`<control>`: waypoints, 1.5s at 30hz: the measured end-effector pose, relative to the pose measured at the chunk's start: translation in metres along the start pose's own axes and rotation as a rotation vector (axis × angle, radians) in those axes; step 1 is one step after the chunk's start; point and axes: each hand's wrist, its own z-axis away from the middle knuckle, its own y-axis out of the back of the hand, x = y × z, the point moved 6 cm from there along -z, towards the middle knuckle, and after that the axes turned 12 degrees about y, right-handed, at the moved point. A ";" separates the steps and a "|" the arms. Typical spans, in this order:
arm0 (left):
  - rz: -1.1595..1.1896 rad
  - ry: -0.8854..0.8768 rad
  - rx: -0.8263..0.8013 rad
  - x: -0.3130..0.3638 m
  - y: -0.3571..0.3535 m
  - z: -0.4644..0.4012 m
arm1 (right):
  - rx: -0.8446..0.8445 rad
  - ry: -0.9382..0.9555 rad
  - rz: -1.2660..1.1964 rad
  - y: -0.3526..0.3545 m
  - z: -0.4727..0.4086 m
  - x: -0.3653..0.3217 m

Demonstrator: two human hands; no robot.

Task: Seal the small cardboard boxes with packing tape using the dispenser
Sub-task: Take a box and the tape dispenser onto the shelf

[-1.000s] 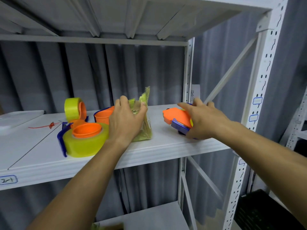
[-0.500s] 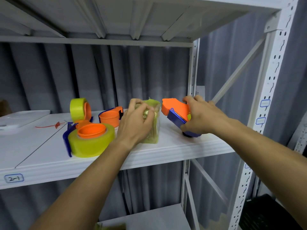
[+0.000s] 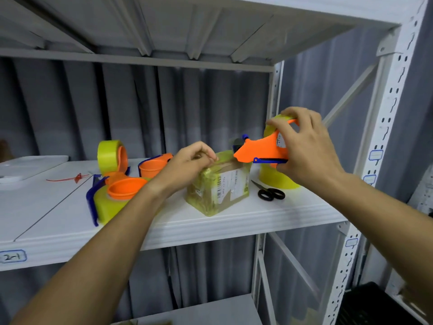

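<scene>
Fingers of right hand point(image 3: 307, 148) hide dispenser point(image 3: 260, 150) grip.

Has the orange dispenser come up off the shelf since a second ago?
Yes. The right hand grips the orange dispenser raised clear above the white shelf, its nose over the box; earlier it sat on the shelf.

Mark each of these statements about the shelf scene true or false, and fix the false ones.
1. The right hand holds the orange tape dispenser off the shelf. True.
2. The left hand rests on top of the small cardboard box. True.
3. The black-handled scissors lie left of the box. False: they lie to its right, on the white shelf.
4. The box lies on its side on the floor. False: it sits on the shelf.
</scene>
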 end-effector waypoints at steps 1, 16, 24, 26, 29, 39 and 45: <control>0.027 -0.005 -0.027 -0.001 0.000 0.001 | 0.013 -0.007 -0.006 0.000 -0.002 0.001; 0.145 0.071 0.111 -0.020 0.020 0.006 | 0.040 0.161 0.002 -0.012 -0.041 -0.021; 0.092 0.068 0.214 -0.019 0.017 0.009 | -0.023 0.223 0.082 -0.010 -0.057 -0.040; 0.082 0.016 0.186 -0.017 0.017 0.013 | -0.024 0.200 0.059 -0.012 -0.056 -0.041; 0.058 -0.039 0.190 -0.016 0.015 0.018 | -0.038 0.181 0.046 -0.014 -0.055 -0.041; 0.318 0.192 0.227 -0.029 0.011 0.012 | -0.092 0.228 0.048 -0.011 -0.063 -0.050; 0.435 0.426 0.143 -0.024 0.017 0.001 | -0.107 0.220 0.056 -0.011 -0.063 -0.052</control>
